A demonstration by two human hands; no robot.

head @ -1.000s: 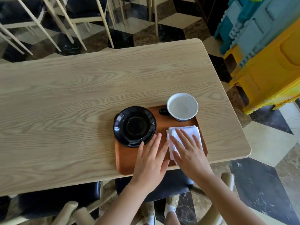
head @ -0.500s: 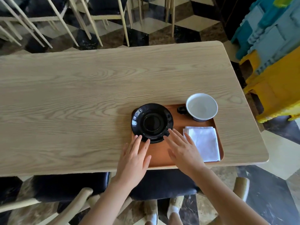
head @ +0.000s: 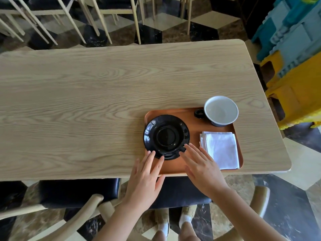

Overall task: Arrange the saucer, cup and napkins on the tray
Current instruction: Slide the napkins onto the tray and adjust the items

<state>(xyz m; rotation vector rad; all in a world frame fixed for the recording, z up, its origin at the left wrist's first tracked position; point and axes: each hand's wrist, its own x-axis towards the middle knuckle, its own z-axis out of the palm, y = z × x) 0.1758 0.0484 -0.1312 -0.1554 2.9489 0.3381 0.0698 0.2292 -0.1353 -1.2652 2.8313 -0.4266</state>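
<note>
Now, biggest thing first.

Table [head: 86,101]: pale wood, fills the middle of the frame; my tray sits at its lower right edge.

Tray [head: 175,166]: orange-brown, flat with a low lip, stiff; probably light. Its near edge lines up with the table edge, so I would judge any shove toward me risky.

Saucer [head: 165,136]: black, glossy, on the tray's left end, its left rim overhanging the tray edge. Looks ceramic, so hard, slick and breakable. Best taken by the rim on both sides, or nudged flat.

Napkins [head: 220,148]: white folded stack, right end of the tray, below the cup. Soft, light; I'd press flat or pinch one edge.

Cup [head: 221,110]: white inside, dark handle pointing left, upper right corner of the tray. Fragile; take the handle or wrap the bowl.

Left hand [head: 144,178]: spread flat, holding nothing, fingertips touching the saucer's lower left rim.

Right hand [head: 201,166]: spread, empty, fingertips at the saucer's lower right rim, just beside the napkins.
</note>
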